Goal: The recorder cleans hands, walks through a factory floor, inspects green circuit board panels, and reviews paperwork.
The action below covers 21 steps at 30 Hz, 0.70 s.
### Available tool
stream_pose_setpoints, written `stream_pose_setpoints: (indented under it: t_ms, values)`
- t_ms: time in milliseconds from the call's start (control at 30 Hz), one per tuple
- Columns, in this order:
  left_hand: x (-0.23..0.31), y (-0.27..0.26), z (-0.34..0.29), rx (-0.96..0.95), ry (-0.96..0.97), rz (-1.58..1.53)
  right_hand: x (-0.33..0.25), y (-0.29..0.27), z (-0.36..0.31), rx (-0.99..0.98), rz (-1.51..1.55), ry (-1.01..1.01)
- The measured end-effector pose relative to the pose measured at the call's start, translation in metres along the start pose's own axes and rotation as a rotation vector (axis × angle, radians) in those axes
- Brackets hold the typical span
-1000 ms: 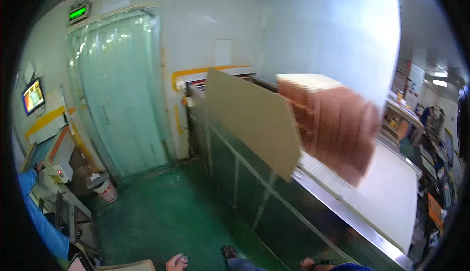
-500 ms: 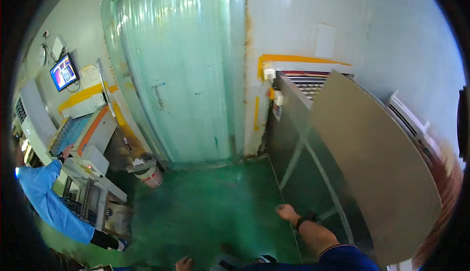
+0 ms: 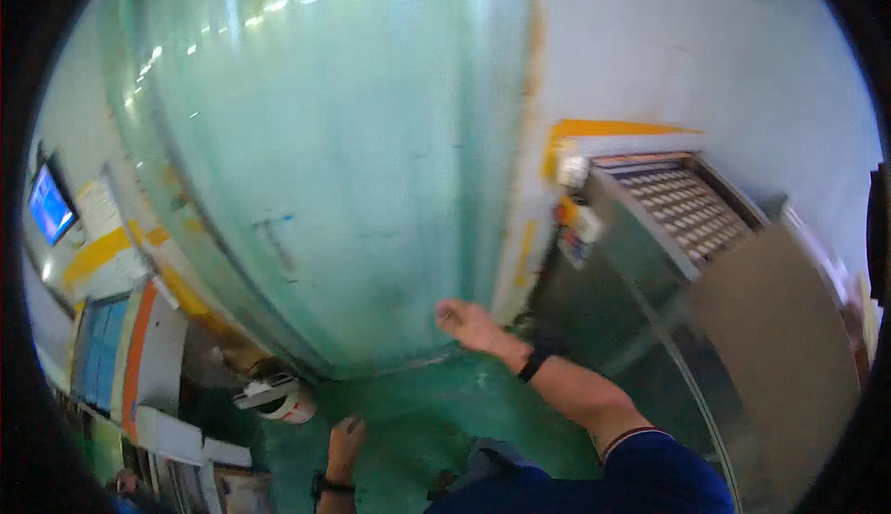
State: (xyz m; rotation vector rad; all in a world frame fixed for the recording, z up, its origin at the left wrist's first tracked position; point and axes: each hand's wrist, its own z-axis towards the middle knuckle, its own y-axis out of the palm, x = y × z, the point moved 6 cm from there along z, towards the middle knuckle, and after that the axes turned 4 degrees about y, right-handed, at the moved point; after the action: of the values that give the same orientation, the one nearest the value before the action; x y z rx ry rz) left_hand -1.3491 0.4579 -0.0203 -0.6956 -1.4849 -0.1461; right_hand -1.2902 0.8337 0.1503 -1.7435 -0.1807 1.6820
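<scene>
My right hand (image 3: 467, 324) is stretched forward in front of a pale green plastic strip curtain (image 3: 362, 189), apart from it as far as I can tell. Its fingers are loosely curled, with nothing visible in them, and a dark band circles the wrist. Lower down, my left hand (image 3: 347, 437) hangs over the green floor (image 3: 399, 421), its fingers curled in and no object showing. A dark band is on that wrist too. Both hands look slightly smeared by motion.
On the right stands a steel conveyor machine (image 3: 603, 282) carrying rows of small pale pieces (image 3: 687, 208), with a brown panel (image 3: 780, 338) beside it. To the left are a white bucket (image 3: 292, 407), a blue-belt conveyor (image 3: 102, 351) and a wall screen (image 3: 49, 206).
The curtain fills more of the view and the conveyor's rows show more fully. My right hand has risen forward; more of my left forearm shows. The co-worker in blue has mostly left the view.
</scene>
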Motion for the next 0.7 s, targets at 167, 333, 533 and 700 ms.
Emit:
stream_pose_setpoints:
  t_ms: [167, 333, 533, 700]
  values:
    - [0.129, -0.056, 0.193, 0.125, 0.238, 0.245, -0.085, 0.007, 0.184, 0.076, 0.288, -0.309]
    - [0.233, -0.074, 0.354, 0.173, 0.496, 0.231, -0.151, 0.037, 0.312, 0.3, -0.103, -0.965]
    - [0.23, -0.097, 0.471, 0.12, 0.46, 0.233, -0.131, 0.051, 0.366, 0.332, -0.21, -1.151]
    - [0.255, -0.107, 0.529, 0.216, 0.524, 0.335, -0.139, 0.042, 0.419, 0.263, -0.258, -1.039]
